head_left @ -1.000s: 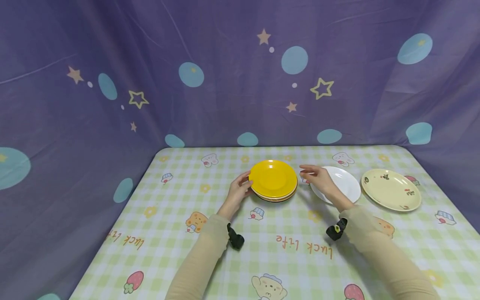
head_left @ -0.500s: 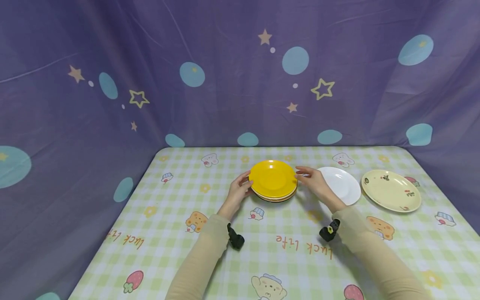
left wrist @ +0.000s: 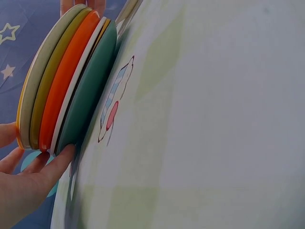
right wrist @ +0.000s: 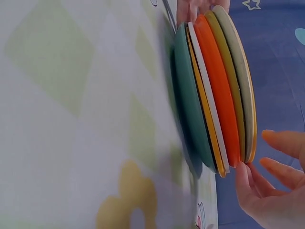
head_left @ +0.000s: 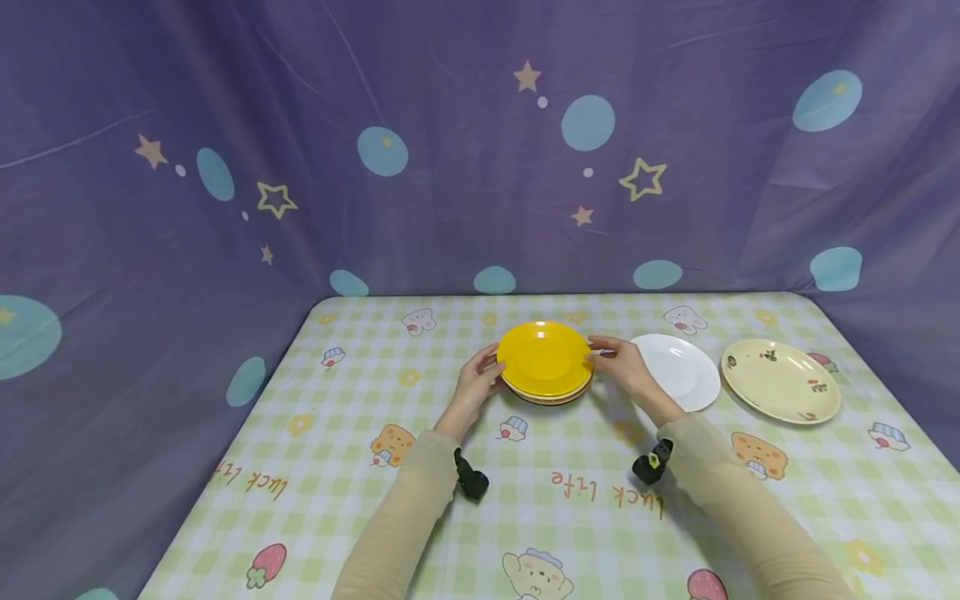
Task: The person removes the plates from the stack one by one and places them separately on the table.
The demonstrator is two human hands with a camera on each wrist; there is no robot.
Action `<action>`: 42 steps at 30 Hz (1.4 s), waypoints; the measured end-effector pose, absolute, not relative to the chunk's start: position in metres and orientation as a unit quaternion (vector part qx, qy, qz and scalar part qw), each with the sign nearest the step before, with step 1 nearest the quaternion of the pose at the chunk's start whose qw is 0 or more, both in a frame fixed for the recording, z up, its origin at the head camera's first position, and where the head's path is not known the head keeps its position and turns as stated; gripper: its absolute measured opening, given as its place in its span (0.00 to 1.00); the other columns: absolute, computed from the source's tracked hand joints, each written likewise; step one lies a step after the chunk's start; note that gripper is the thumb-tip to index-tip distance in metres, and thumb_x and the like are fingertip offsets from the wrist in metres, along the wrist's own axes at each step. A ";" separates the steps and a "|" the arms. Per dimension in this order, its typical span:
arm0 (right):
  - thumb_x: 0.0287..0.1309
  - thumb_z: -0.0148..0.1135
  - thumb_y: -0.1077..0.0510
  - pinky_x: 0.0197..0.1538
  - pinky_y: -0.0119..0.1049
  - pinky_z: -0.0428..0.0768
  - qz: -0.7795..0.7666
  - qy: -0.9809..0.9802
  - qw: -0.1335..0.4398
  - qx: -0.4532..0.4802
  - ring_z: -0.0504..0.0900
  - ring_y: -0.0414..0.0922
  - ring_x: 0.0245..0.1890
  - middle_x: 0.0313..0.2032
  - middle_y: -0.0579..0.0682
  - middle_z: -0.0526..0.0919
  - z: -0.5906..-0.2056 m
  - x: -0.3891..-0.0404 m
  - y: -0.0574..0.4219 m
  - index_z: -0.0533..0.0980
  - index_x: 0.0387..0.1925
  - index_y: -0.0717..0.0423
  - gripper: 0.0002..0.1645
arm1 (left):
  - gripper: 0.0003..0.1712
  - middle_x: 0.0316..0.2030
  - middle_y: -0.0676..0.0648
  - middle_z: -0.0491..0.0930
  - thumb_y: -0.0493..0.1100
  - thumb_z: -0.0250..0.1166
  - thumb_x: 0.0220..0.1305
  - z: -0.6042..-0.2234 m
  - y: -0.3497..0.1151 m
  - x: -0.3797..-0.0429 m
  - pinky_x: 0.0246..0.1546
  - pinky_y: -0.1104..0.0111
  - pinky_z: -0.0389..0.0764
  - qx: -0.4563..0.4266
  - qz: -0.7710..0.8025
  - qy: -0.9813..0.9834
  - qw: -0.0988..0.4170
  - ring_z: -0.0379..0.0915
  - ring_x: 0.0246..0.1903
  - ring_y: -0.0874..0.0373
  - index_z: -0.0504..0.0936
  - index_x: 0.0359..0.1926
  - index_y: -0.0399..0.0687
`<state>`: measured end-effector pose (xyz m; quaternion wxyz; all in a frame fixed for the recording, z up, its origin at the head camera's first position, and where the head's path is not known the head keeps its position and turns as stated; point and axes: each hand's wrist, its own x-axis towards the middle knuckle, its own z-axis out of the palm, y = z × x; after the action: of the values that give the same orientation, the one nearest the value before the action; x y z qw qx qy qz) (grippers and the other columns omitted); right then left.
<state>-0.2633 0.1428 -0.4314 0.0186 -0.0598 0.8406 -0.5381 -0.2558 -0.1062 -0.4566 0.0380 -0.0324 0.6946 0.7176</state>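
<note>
A stack of plates (head_left: 545, 360) stands on the table, topped by a yellow one. Side-on in the left wrist view, the stack shows a pale plate, an olive plate, an orange plate (left wrist: 66, 81), a white rim and a teal plate (left wrist: 93, 86) at the bottom. My left hand (head_left: 476, 382) grips its left edge, fingers spread over the rims from top to bottom. My right hand (head_left: 628, 367) is at the opposite side. In the right wrist view, one fingertip (right wrist: 241, 168) touches the rims; two others are beside the top plate, slightly apart from it.
Right of the stack lies a white plate (head_left: 686, 375), partly behind the right hand. Farther right is a cream oval plate (head_left: 780, 383) with small printed decorations. A green-checked tablecloth (head_left: 570, 533) covers the table, and a purple curtain (head_left: 465, 233) hangs behind it.
My right hand has come leftward from above the white plate to the right rim of the stack. My left hand has stayed at the left rim, and the plates look unmoved.
</note>
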 end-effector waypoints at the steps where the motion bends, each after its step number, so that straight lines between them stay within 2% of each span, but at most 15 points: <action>1: 0.54 0.57 0.62 0.40 0.32 0.76 -0.534 0.843 0.019 -0.056 0.75 0.56 0.44 0.49 0.66 0.73 -0.432 -0.263 0.142 0.66 0.55 0.68 0.27 | 0.25 0.54 0.40 0.69 0.35 0.55 0.60 -0.457 -0.106 -0.256 0.41 0.63 0.78 -0.034 0.718 0.695 0.038 0.72 0.43 0.54 0.67 0.59 0.46; 7: 0.51 0.59 0.62 0.40 0.33 0.76 -0.525 0.850 0.024 -0.038 0.74 0.55 0.44 0.50 0.64 0.73 -0.433 -0.265 0.141 0.67 0.55 0.66 0.28 | 0.25 0.54 0.41 0.70 0.35 0.55 0.60 -0.456 -0.106 -0.256 0.41 0.64 0.78 -0.040 0.718 0.694 0.037 0.71 0.46 0.53 0.67 0.59 0.47; 17: 0.50 0.60 0.63 0.36 0.29 0.73 -0.529 0.848 0.028 -0.016 0.73 0.54 0.43 0.51 0.64 0.73 -0.434 -0.266 0.138 0.67 0.55 0.65 0.29 | 0.25 0.54 0.41 0.69 0.35 0.56 0.59 -0.457 -0.106 -0.256 0.42 0.63 0.77 -0.044 0.717 0.694 0.035 0.71 0.47 0.52 0.68 0.59 0.47; 26: 0.51 0.59 0.62 0.42 0.32 0.74 -0.540 0.841 0.033 -0.006 0.73 0.54 0.45 0.50 0.64 0.73 -0.436 -0.266 0.140 0.68 0.55 0.64 0.28 | 0.24 0.56 0.41 0.67 0.37 0.57 0.59 -0.458 -0.105 -0.255 0.45 0.60 0.76 -0.045 0.715 0.697 0.036 0.71 0.46 0.53 0.69 0.58 0.45; 29: 0.51 0.59 0.62 0.40 0.28 0.75 -0.550 0.835 0.033 0.000 0.75 0.50 0.42 0.50 0.64 0.74 -0.438 -0.267 0.141 0.68 0.55 0.65 0.28 | 0.24 0.56 0.41 0.67 0.37 0.57 0.59 -0.458 -0.105 -0.254 0.45 0.60 0.75 -0.045 0.714 0.698 0.036 0.71 0.46 0.53 0.68 0.58 0.45; 32: 0.50 0.59 0.63 0.38 0.26 0.76 -0.565 0.824 0.037 0.012 0.76 0.41 0.36 0.49 0.64 0.74 -0.439 -0.268 0.141 0.68 0.55 0.66 0.28 | 0.24 0.55 0.41 0.67 0.38 0.57 0.59 -0.458 -0.105 -0.253 0.44 0.62 0.76 -0.045 0.712 0.700 0.036 0.71 0.46 0.54 0.69 0.58 0.46; 36: 0.50 0.58 0.66 0.41 0.31 0.78 -0.608 0.791 0.054 0.035 0.74 0.33 0.30 0.50 0.66 0.72 -0.438 -0.268 0.141 0.66 0.56 0.67 0.28 | 0.23 0.55 0.43 0.68 0.38 0.57 0.60 -0.458 -0.105 -0.253 0.43 0.64 0.77 -0.043 0.713 0.699 0.036 0.71 0.47 0.54 0.70 0.58 0.47; 39: 0.51 0.57 0.68 0.45 0.35 0.77 -0.635 0.768 0.066 0.051 0.74 0.31 0.28 0.52 0.66 0.70 -0.437 -0.268 0.143 0.65 0.57 0.67 0.29 | 0.23 0.56 0.43 0.67 0.38 0.56 0.60 -0.459 -0.106 -0.254 0.43 0.65 0.77 -0.037 0.715 0.697 0.037 0.70 0.48 0.54 0.69 0.58 0.47; 42: 0.52 0.56 0.68 0.43 0.34 0.78 -0.647 0.757 0.074 0.055 0.74 0.32 0.27 0.52 0.66 0.69 -0.435 -0.266 0.145 0.64 0.57 0.67 0.29 | 0.23 0.56 0.43 0.68 0.38 0.56 0.60 -0.459 -0.106 -0.254 0.44 0.64 0.76 -0.038 0.717 0.695 0.039 0.70 0.49 0.53 0.69 0.58 0.47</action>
<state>-0.2662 0.1450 -0.4352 0.0742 0.0547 0.7568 -0.6471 -0.2540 -0.1057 -0.4586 0.0387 -0.0379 0.6951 0.7169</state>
